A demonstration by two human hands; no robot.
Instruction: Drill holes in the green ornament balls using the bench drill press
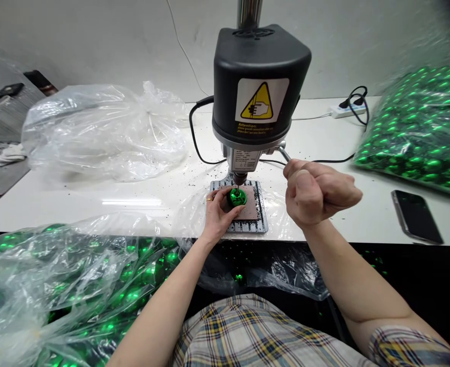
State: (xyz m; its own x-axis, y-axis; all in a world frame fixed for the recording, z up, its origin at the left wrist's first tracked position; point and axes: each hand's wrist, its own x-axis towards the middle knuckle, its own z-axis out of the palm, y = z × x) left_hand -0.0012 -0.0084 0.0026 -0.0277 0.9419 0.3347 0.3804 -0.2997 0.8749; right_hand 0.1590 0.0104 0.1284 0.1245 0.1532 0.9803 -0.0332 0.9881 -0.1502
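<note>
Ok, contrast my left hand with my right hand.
The left hand holds a round green piece between thumb and fingers; the right hand is a fist on the lever. The left hand is low, over the metal base; the right hand is higher. The left hand shows a ring, the right hand none. Both are ungloved.

Bright, soft light. Glare streak on white bench [324, 137], dark under it; hot spots on green balls [420, 137] at right. Wide-angle stretch at edges; top-right corner black.

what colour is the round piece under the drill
The round piece is shiny green; see head view.
</note>
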